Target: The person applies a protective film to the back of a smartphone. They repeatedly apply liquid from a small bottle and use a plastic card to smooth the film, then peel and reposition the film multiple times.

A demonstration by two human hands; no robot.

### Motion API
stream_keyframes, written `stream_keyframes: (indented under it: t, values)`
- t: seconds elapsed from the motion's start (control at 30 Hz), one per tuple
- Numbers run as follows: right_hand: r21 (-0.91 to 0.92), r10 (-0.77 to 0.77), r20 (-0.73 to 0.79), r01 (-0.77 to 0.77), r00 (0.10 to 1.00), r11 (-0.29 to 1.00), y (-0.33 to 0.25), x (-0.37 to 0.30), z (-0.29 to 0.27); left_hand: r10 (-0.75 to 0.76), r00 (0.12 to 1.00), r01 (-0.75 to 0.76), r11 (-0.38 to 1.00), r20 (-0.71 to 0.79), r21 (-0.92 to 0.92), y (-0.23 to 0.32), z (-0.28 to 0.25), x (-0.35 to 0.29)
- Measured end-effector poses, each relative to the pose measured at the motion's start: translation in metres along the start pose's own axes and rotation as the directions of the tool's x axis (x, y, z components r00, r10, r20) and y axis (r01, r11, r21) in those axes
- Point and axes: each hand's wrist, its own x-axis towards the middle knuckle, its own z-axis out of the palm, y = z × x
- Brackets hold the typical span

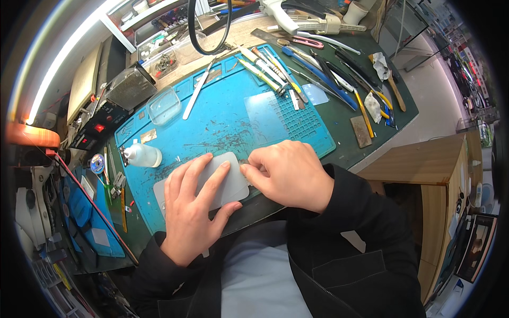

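A flat grey device with rounded corners (230, 183) lies at the near edge of the blue work mat (212, 116). Over its left part my left hand (192, 204) is spread, fingers stretched across the top and the thumb by the near edge. A paler grey plate (159, 192) sticks out from under that hand. At the device's right edge my right hand (289, 175) is closed, thumb against the curled index finger. Whatever it pinches, if anything, is hidden. Left of the device stands a translucent white bottle (144, 155).
Beyond my hands are a clear plastic tray (164, 106), a metal spatula (199, 89) and a transparent sheet (272, 118). Several screwdrivers and tweezers (270, 69) lie at the far right. A black ring on a stand (191, 32) hangs over the back. Boxy equipment (101, 124) stands left.
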Motion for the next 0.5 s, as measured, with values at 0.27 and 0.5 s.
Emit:
stream_keyframes:
  t: [0.27, 0.5]
  values:
    - [0.011, -0.031, 0.091, 0.031, 0.995, 0.999, -0.001, -0.001, -0.010, 0.010, 1.000, -0.010, 1.000, -0.002, 0.025, 0.000, 0.001, 0.000]
    - [-0.025, -0.037, 0.152, 0.042, 0.988, 0.999, -0.001, 0.001, -0.015, 0.005, 1.000, -0.006, 1.000, 0.004, 0.014, 0.001, 0.000, -0.001]
